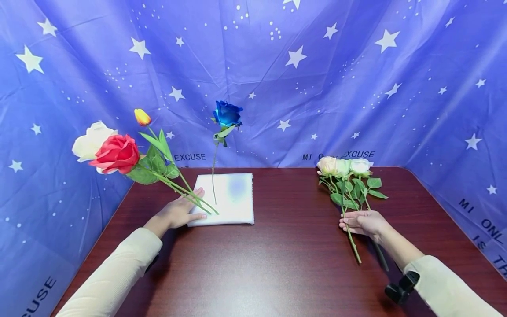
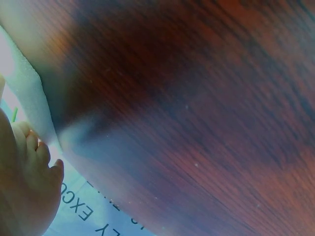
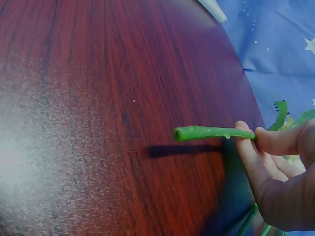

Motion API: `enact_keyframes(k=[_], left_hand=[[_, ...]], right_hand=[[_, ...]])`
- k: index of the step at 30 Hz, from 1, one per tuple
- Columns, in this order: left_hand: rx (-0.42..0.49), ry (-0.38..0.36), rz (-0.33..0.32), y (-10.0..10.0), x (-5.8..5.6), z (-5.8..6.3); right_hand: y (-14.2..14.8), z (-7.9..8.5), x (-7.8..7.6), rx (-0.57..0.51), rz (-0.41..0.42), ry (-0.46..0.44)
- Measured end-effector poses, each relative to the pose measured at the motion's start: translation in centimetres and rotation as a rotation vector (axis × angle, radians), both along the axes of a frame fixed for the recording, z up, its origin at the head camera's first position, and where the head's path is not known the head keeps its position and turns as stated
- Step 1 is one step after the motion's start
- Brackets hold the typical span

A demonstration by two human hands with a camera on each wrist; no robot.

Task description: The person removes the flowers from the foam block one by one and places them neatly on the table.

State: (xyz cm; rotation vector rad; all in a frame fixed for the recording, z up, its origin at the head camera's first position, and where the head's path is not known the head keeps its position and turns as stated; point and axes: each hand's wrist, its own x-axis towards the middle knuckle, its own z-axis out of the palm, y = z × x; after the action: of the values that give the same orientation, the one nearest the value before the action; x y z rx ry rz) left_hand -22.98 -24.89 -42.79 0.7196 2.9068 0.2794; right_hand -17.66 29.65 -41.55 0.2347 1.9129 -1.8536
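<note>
My left hand (image 1: pixel 180 212) rests on the left side of a white foam block (image 1: pixel 237 211), fingers straight and thumb spread along its front. Stems of a red rose (image 1: pixel 116 154), a white flower (image 1: pixel 93 138) and an orange-yellow tulip (image 1: pixel 142 117) lean left over that hand, their lower ends at the block. Upright in the block stands a blue rose (image 1: pixel 227 114). In the left wrist view the hand (image 2: pixel 29 182) shows at the edge. My right hand (image 1: pixel 368 224) pinches a green rose stem (image 3: pixel 211 132) between thumb and fingertips, its cut end raised over the table.
Near the right hand are a peach rose (image 1: pixel 327 165), a pale green rose (image 1: pixel 343 167) and a white rose (image 1: pixel 361 166), grouped with leaves towards the back edge of the dark wooden table (image 1: pixel 277 264). A blue star-patterned cloth (image 1: pixel 269 66) hangs behind and at both sides.
</note>
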Motion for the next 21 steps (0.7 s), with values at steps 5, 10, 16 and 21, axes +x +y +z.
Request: enact_keyframes(k=[5, 10, 16, 21], left_hand=[[0.004, -0.001, 0.002, 0.1, -0.1, -0.1], [0.019, 0.006, 0.001, 0.1, -0.1, -0.3], [0.034, 0.023, -0.01, 0.0, 0.0, -0.5], [0.023, 0.017, -0.009, -0.1, -0.1, -0.3]], right_hand=[[0.0, 0.0, -0.5, 0.031, -0.032, -0.029], [-0.1, 0.0, -1.0, 0.059, -0.04, -0.057], [0.1, 0.3, -1.0, 0.126, -0.024, -0.022], [0.0, 0.8, -0.5, 0.285, -0.08, 0.083]])
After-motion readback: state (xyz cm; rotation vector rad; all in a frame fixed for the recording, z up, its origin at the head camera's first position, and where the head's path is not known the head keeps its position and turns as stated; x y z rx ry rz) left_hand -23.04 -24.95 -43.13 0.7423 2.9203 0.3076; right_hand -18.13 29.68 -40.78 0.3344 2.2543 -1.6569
